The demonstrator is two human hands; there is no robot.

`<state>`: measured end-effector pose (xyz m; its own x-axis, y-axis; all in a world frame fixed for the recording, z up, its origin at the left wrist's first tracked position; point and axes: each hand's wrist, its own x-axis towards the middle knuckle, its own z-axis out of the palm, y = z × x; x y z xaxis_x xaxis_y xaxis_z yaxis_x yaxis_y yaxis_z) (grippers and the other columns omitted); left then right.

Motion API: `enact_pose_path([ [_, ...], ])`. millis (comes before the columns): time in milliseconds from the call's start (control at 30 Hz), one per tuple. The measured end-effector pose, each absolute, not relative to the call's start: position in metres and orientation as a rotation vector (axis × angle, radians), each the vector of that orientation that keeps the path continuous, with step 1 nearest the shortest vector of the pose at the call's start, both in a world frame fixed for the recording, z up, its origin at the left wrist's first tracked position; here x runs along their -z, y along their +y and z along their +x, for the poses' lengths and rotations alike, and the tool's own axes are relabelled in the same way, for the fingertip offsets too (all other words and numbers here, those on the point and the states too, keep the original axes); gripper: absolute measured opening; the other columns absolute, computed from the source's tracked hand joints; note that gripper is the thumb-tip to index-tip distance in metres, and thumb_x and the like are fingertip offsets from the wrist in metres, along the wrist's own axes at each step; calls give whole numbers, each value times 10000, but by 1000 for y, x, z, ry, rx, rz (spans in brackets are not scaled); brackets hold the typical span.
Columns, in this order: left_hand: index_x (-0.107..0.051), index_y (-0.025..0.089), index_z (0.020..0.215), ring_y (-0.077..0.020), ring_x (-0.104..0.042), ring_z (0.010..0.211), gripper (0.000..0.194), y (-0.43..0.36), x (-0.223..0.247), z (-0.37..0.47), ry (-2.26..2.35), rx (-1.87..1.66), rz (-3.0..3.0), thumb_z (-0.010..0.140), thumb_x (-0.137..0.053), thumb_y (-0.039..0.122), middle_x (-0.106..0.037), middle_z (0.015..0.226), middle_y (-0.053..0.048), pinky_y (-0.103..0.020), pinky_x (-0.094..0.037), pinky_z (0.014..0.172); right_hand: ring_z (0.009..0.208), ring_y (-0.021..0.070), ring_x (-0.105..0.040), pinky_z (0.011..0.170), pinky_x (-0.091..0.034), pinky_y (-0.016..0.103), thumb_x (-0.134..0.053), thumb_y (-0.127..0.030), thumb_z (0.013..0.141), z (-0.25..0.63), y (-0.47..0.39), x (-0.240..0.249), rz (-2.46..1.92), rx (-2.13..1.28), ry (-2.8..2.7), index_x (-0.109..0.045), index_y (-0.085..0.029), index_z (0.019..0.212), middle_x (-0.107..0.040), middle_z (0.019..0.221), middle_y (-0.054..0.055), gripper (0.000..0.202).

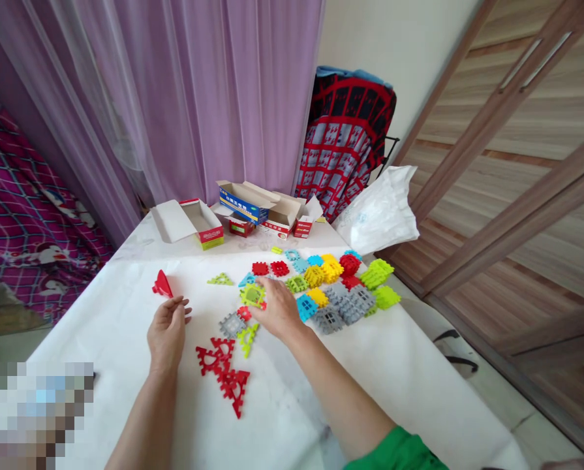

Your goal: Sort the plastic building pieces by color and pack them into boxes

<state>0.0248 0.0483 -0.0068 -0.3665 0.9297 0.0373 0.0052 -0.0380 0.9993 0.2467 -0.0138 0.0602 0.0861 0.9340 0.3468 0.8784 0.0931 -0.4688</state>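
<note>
My left hand [167,329] is over the left part of the table, fingers loosely bent and apart, with nothing seen in them. Just beyond its fingertips stands a red triangular building piece [162,284]; whether they touch I cannot tell. My right hand [278,305] pinches a lime-green square building tile [252,295] by its right edge, between thumb and fingers. Below that tile lie a grey square tile [231,324] and a green triangular piece [247,340]. Several red triangular pieces [223,367] lie flat between my forearms. A green triangle [220,279] lies farther back.
Stacked grey tiles [350,301], yellow tiles [316,275] and green tiles [377,274] cover the table's right side. Opened boxes, one blue [243,203] and one red and white [208,228], stand at the back. A white plastic bag [380,209] sits at the back right corner.
</note>
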Motion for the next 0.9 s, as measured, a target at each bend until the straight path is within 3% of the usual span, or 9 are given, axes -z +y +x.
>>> enact_pose_path([
  [333,-633,204,968,-133,-650,747,338,48,6,25,1481,-1495,1035,680,-607,379,-691,976,-40,-242,-511,602,1069,281,-599,953,-470,430,-704,-230,737,326,-58,-77,-1801,236,-1506,-500,-199,1321,-666,1172,107,619],
  [900,-640,209,976,-138,-657,776,338,47,7,25,1488,-1478,1050,683,-619,375,-694,993,-40,-244,-523,622,1038,297,-599,929,-460,432,-698,-294,754,334,-53,-60,-1943,258,-1489,-498,-170,1326,-676,1112,120,619],
])
